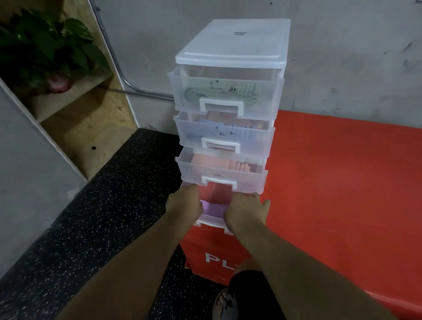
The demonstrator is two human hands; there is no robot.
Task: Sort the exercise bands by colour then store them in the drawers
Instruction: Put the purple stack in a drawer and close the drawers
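Noted left hand (186,200) and right hand (246,209) both inside the pulled-out bottom drawer (210,220) of a translucent drawer tower (232,43), fingertips hidden under the drawer above. Cannot tell the grip of either hand; right thumb spread to the side. Saw purple exercise band (213,209) in the bottom drawer, spanning the gap between the hands. Logged upper drawers slightly open: greenish bands (194,93) in top, lilac-blue bands (193,135) in second, pink bands (209,161) in third. Tower on red padded box (355,199) against grey wall (343,56); speckled black floor (110,201) left; potted plant (43,43) in wooden shelf (86,127).
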